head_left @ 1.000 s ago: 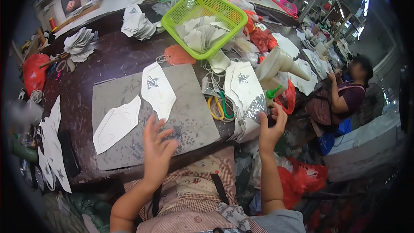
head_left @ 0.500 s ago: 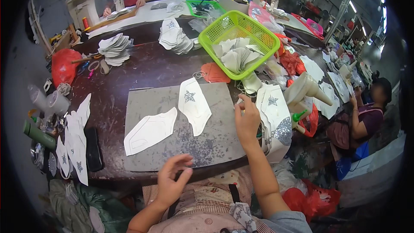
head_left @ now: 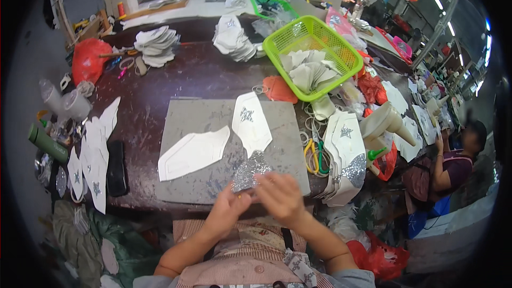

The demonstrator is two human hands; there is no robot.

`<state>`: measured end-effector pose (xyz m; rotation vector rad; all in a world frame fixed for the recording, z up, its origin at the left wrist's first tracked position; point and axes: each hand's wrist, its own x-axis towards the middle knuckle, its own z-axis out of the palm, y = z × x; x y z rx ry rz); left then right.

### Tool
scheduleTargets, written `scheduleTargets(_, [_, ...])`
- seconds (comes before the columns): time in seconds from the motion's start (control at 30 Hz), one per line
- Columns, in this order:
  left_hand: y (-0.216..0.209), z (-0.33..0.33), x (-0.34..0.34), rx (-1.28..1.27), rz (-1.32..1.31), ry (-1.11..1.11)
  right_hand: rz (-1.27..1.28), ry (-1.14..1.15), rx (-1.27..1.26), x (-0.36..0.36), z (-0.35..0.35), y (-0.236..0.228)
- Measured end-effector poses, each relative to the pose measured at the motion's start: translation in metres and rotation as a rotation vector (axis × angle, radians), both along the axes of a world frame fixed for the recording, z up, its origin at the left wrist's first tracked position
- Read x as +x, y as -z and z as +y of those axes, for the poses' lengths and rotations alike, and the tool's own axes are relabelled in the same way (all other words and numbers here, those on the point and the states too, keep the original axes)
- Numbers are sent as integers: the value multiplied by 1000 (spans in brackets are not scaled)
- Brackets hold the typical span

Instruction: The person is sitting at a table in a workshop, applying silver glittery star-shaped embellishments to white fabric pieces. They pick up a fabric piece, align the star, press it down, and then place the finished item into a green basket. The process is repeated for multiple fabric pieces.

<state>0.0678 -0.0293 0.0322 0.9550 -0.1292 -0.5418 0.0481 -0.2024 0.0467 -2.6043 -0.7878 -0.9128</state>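
Note:
Both hands are together at the near edge of a grey mat [head_left: 181,114]. Between them is a silver glitter piece [head_left: 248,173], its upper tip against the narrow end of a white cut piece with a star [head_left: 250,128]. My left hand [head_left: 229,208] is closed on the glitter piece's lower left edge. My right hand [head_left: 280,194], slightly blurred, has its fingers on the right edge. A plain white cut piece [head_left: 194,152] with drawn lines lies on the mat to the left. To the right is a stack of white pieces [head_left: 344,152] with stars and glitter ends.
Yellow-handled scissors [head_left: 311,154] and green-handled scissors [head_left: 321,160] lie by the stack. Beyond stands a green basket [head_left: 272,48] of pale pieces. More white pieces [head_left: 96,154] and a black case [head_left: 117,168] lie left. A co-worker [head_left: 461,154] is at far right.
My right hand has moved left from beside the stack to meet my left hand. The glitter piece now shows between them, and the scissors are uncovered. The whole view has shifted slightly.

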Motion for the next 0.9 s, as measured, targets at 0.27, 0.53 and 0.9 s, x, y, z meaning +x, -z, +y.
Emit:
scheduleTargets(0.27, [16,-5,-4,151,-153,-274,403,226,926,-32,32,2])
scheduleTargets(0.53, [22,2,-4,-4,174,-159,694,108,1296,-33,41,24])
scheduleTargets(0.9, [25,16,-10,114,-92,-48,777,-29,1583,-23,31,14])
